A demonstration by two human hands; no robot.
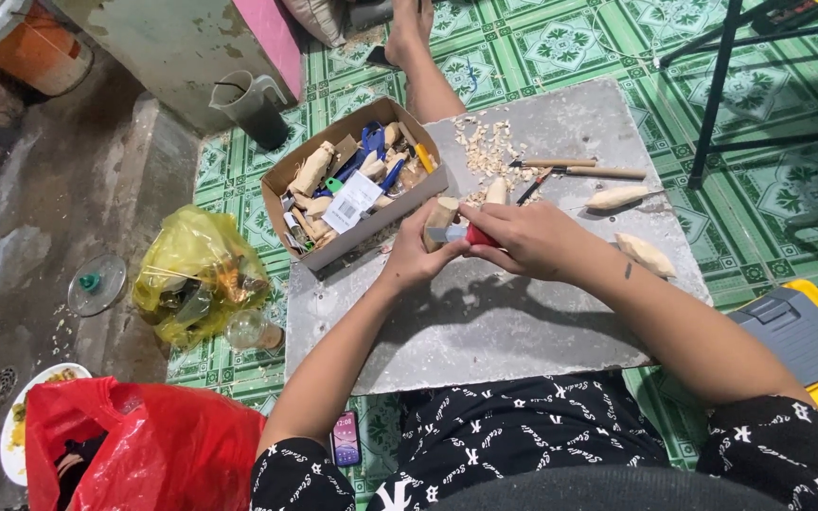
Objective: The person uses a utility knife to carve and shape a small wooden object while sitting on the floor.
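Observation:
My left hand [416,254] grips a small pale wooden block [443,214] over a grey slab [485,322] that rests above my lap. My right hand [527,238] is closed on a red-handled carving knife [471,234], whose blade lies against the block. Wood shavings [485,147] are scattered at the slab's far side. Carved pale wooden pieces [644,252] lie to the right, one more [615,197] beside two wooden-handled tools [579,167].
A cardboard box [352,185] of wood pieces and tools sits at the slab's far left. A yellow bag [196,274], a red bag [144,445], a phone [345,437], a grey jug [248,104] and a yellow toolbox [807,341] surround me on the green tiled floor.

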